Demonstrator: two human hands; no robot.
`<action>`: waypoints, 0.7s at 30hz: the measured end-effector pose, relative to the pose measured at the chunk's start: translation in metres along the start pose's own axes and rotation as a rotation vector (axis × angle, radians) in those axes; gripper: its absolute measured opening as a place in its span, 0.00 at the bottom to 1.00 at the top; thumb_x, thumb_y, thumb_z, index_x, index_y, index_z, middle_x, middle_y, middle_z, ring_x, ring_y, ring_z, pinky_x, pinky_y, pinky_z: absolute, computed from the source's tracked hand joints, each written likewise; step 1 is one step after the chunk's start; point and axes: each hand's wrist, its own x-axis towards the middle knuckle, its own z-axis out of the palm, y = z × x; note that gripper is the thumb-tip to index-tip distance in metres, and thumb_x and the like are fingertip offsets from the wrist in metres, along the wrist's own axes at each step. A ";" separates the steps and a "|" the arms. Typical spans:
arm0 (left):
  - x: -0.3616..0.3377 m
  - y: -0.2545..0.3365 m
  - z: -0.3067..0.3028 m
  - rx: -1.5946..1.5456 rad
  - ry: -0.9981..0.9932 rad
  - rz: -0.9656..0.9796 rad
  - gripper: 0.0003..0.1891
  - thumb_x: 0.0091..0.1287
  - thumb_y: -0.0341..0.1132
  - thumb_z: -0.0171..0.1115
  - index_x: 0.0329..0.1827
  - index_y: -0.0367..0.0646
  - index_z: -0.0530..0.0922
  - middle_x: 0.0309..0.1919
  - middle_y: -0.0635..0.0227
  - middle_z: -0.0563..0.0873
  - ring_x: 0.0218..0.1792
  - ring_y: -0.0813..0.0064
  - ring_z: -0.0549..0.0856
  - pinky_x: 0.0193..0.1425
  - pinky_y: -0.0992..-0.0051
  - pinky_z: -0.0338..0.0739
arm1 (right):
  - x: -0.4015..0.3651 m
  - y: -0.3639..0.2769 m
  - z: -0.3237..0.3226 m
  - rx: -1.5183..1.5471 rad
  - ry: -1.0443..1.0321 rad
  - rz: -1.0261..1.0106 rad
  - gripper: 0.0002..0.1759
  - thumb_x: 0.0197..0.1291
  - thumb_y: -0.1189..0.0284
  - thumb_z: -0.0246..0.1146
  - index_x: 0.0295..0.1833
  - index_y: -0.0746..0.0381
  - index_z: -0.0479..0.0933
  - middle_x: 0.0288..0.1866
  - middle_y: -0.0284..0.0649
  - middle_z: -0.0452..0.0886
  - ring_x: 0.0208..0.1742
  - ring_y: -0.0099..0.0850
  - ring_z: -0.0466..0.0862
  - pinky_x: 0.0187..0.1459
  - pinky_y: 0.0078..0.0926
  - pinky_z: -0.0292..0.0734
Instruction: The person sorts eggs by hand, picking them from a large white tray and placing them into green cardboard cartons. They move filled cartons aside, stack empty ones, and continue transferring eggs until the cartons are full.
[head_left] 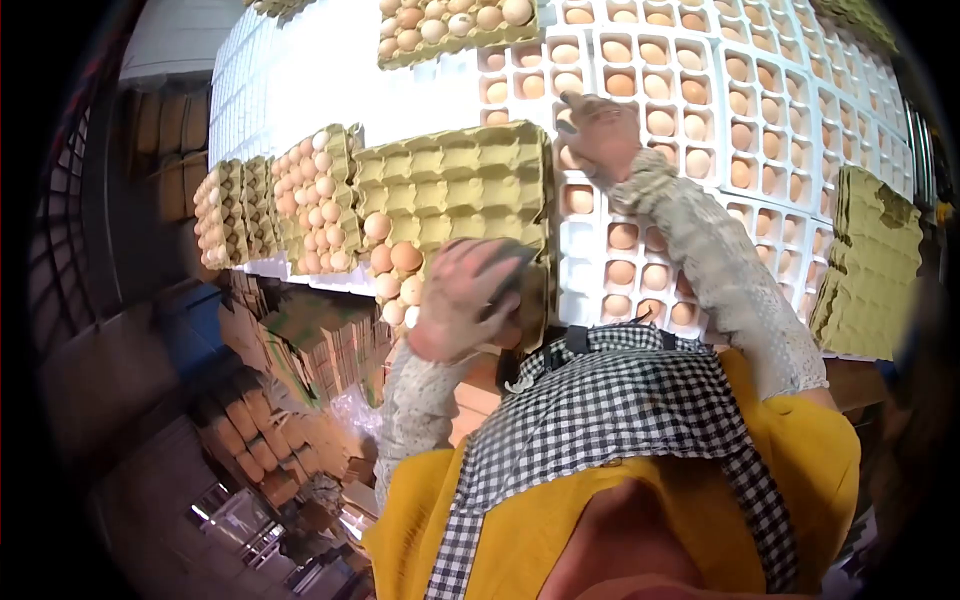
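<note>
My left hand [468,298] is over the near right part of a yellowish cardboard egg tray [450,185]. Its fingers are curled and slightly blurred, and whatever they hold is hidden. Brown eggs [405,257] sit in that tray's left cells, beside this hand; many cells behind it are bare. Reaching farther forward, my right hand [603,138] is above a white divided tray [577,245], its fingers apart. An egg [570,158] shows partly below these fingers, at a cell of the white tray. Other cells around it hold single eggs [620,272].
More cardboard trays with eggs [310,200] stand to the left, and another [455,25] lies at the back. White trays filled with eggs [760,130] extend right. An upturned cardboard tray [868,265] rests at the right edge. Cardboard stacks [330,355] stand below the table.
</note>
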 end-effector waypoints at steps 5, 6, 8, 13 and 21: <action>-0.102 -0.058 0.000 -0.226 0.518 -0.560 0.16 0.61 0.25 0.65 0.53 0.38 0.82 0.50 0.58 0.85 0.50 0.62 0.85 0.56 0.67 0.77 | -0.080 -0.044 -0.021 0.360 0.171 0.005 0.26 0.56 0.67 0.67 0.62 0.57 0.74 0.44 0.43 0.80 0.43 0.41 0.82 0.45 0.39 0.77; -0.109 -0.067 -0.003 -0.237 0.588 -0.640 0.15 0.62 0.25 0.64 0.53 0.37 0.82 0.49 0.59 0.86 0.49 0.64 0.85 0.55 0.70 0.78 | -0.098 -0.049 -0.017 0.398 0.049 0.014 0.28 0.54 0.69 0.69 0.63 0.58 0.73 0.48 0.44 0.79 0.47 0.43 0.81 0.50 0.39 0.77; -0.113 -0.076 -0.017 -0.169 0.614 -0.706 0.15 0.63 0.27 0.65 0.53 0.39 0.83 0.46 0.58 0.87 0.46 0.64 0.86 0.53 0.71 0.78 | -0.126 -0.052 0.006 0.209 0.049 -0.218 0.33 0.49 0.72 0.70 0.64 0.61 0.71 0.56 0.49 0.75 0.58 0.48 0.76 0.60 0.44 0.71; -0.099 -0.143 -0.026 0.050 0.276 -0.741 0.26 0.60 0.39 0.70 0.63 0.47 0.78 0.48 0.56 0.84 0.47 0.60 0.85 0.55 0.65 0.78 | -0.144 -0.074 0.006 0.303 0.204 0.017 0.33 0.48 0.76 0.68 0.64 0.64 0.72 0.60 0.49 0.75 0.60 0.48 0.76 0.60 0.43 0.72; -0.106 -0.157 -0.029 0.142 0.034 -0.672 0.38 0.61 0.56 0.66 0.72 0.51 0.68 0.51 0.54 0.85 0.51 0.56 0.85 0.55 0.60 0.78 | -0.090 -0.238 -0.045 0.285 -0.018 -0.186 0.35 0.57 0.62 0.68 0.69 0.61 0.67 0.51 0.48 0.82 0.43 0.38 0.85 0.46 0.35 0.81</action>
